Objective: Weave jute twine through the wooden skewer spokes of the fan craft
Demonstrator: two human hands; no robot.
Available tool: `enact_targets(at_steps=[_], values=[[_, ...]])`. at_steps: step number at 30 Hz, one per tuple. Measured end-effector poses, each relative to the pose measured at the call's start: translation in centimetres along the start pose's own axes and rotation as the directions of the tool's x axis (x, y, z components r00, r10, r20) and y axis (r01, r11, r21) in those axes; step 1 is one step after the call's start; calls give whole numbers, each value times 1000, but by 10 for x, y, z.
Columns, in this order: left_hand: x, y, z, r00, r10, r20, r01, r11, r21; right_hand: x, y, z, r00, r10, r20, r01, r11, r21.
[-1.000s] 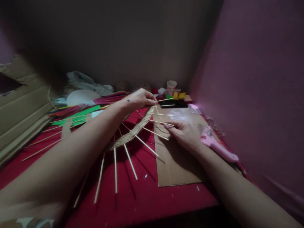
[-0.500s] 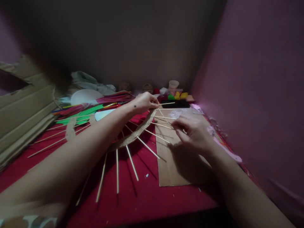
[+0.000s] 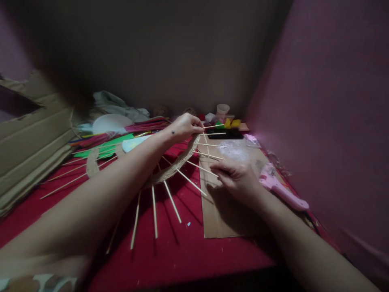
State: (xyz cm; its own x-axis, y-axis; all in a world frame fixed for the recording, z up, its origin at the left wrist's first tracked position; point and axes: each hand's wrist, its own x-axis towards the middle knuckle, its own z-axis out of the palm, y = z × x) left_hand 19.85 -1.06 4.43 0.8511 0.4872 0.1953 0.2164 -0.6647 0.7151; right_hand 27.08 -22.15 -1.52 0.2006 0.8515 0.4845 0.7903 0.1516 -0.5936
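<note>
Woven band [image 3: 174,169] partly hidden, sleeve [image 3: 45,282] cropped

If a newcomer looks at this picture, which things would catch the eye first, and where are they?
Probably the curved woven twine band with pale sticks fanning out, above the red tablecloth in the middle. The left hand holds its far end, while the right hand pinches a loose twine strand over the cardboard. Farther right lies what looks like a pink glue gun.
</note>
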Motion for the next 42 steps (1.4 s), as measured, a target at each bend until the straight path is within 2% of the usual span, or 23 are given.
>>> enact_targets(at_steps=[4, 8, 10, 13, 17, 20, 23, 26, 28, 31, 34, 36, 39, 42], values=[[-5, 5, -4, 999, 9, 51, -6, 999, -50, 2, 8, 8, 994, 17, 112, -32, 990, 136], [-8, 9, -6, 995, 40, 97, -38, 999, -22, 5, 1, 25, 986, -86, 143, 58, 981, 187], [-7, 8, -6, 993, 52, 104, -52, 999, 1, 8, -1, 34, 986, -115, 119, 80, 962, 261], [-6, 0, -7, 990, 74, 118, -80, 995, 51, 9, 0, 37, 994, -70, 85, 36, 939, 343], [-13, -13, -16, 995, 72, 70, -78, 994, 78, 6, 0, 30, 986, 32, 166, -83, 947, 309], [-33, -11, -28, 999, 47, 21, -48, 998, 40, 3, -4, 23, 967, 37, 252, -108, 955, 275], [-64, 1, -36, 999, 22, 36, -24, 998, 55, 3, -6, 20, 934, 71, 350, -172, 948, 269], [-98, 13, -38, 989, -43, 144, 33, 997, 76, 3, -2, 19, 897, 98, 431, -253, 913, 320], [-117, 17, -35, 977, -28, 213, 8, 995, 98, 3, 3, 19, 882, 78, 464, -275, 886, 374], [-133, 16, -21, 959, 81, 271, -135, 973, 187, 4, 6, 19, 877, 56, 477, -277, 870, 407], [-135, 10, -2, 947, 181, 264, -268, 901, 342, 3, 3, 21, 898, 55, 437, -252, 878, 407], [-133, 6, 9, 944, 214, 251, -306, 852, 425, 2, -1, 23, 899, 71, 432, -279, 852, 442], [-133, 6, 18, 977, 159, 143, -209, 857, 471, -1, -7, 26, 878, 121, 463, -392, 738, 550], [-142, 16, 16, 999, 26, 42, -40, 917, 397, -4, -11, 30, 857, 194, 477, -495, 568, 657]])
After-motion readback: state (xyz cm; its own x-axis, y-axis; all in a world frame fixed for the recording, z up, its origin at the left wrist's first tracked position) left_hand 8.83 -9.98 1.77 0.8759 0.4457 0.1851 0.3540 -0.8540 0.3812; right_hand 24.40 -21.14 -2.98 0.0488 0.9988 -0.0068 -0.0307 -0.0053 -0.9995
